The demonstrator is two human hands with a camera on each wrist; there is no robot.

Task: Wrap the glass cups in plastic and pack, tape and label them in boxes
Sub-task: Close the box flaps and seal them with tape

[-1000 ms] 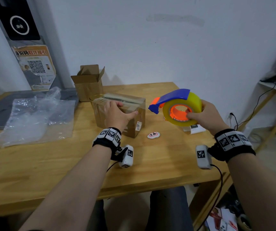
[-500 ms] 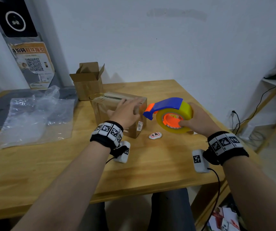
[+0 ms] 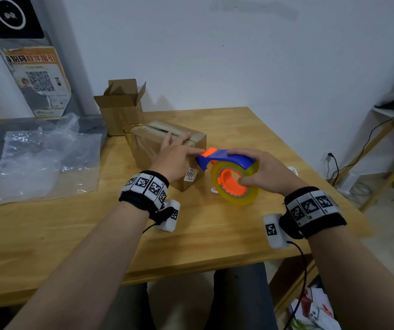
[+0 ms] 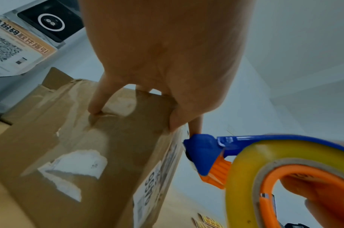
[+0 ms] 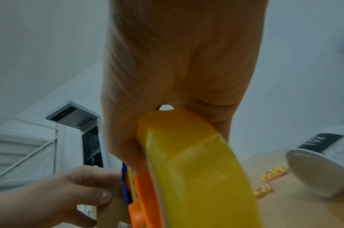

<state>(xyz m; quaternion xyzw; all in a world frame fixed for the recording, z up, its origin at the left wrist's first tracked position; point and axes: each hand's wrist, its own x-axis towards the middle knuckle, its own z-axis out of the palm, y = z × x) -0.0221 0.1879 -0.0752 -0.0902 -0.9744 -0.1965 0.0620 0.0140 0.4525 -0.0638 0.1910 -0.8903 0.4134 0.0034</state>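
Closed cardboard box [image 3: 167, 148] sits on the counter [image 3: 48, 234], just in front of an open empty box [image 3: 122, 108]. Its top flaps are shut, with a strip of tape along the seam.

Left hand [image 3: 174, 158] is laid over the box's near top edge: fingers mostly straight and spread, tips pressing on the top and side faces, index reaching toward the dispenser nose. No pinch is seen.

Right hand [image 3: 262, 172] is curled round the tape dispenser [image 3: 229, 175]: thumb in the orange core, fingers over the blue guard. The nose is held at the box's right top corner, touching or nearly so; contact cannot be confirmed.

Handling, judged:
- Box is light, and its corrugated walls will dent under point load. It should be held flat-palmed on top so the flaps stay shut and it doesn't slide when tape is pulled.
- Old tape and torn label patches [image 4: 73, 169] make the faces slick in places; bare card is better for adhesion.
- Contents are likely glass, so no hard pressing on the lid.
- Dispenser is rigid and is best kept gripped through the core; its cutter edge is near the left index.

Plastic wrap [image 3: 41, 163] lies well apart to the left.
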